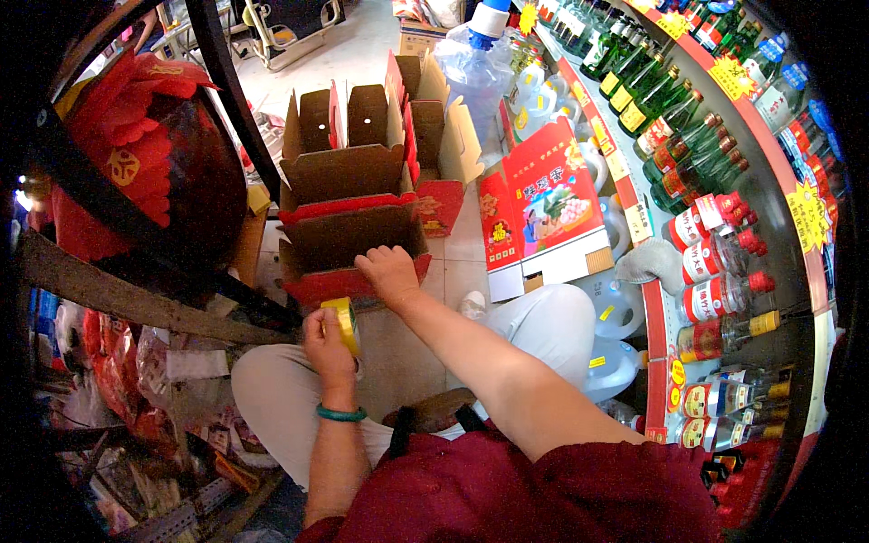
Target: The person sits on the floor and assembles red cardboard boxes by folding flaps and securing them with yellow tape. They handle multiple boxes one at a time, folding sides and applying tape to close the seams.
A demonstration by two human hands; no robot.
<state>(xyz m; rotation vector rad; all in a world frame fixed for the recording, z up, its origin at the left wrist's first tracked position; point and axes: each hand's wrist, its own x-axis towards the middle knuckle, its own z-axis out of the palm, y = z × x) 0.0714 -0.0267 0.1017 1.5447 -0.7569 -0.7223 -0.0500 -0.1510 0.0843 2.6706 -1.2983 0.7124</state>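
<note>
Tape [348, 328], yellow roll, one: held in my left hand [327, 347], fingers closed about it, just beside the near end of the cartons. Green bracelet [341, 414] on that wrist.

Nearest carton [348, 252], one: red outside, brown within, top open, standing on the floor before me. My right hand [392, 273] is at its near wall, fingers bent over the upper edge; whether they pinch the board or only rest there, I cannot tell.

Second carton [339, 174], one: open, directly behind the nearest. Further open cartons stand beyond it, and others to their right with flaps spread.

Printed red carton [554, 204], one: lying to my right, beside the bottle shelf [654, 342]; whether folded flat, unclear.

Progress, in my judgement: part-way. Done: several cartons opened out and stood together. Left: their tops remain open, and the printed one lies apart from the group. Taping: no strip that I can make out on the visible walls; undersides hidden.
</note>
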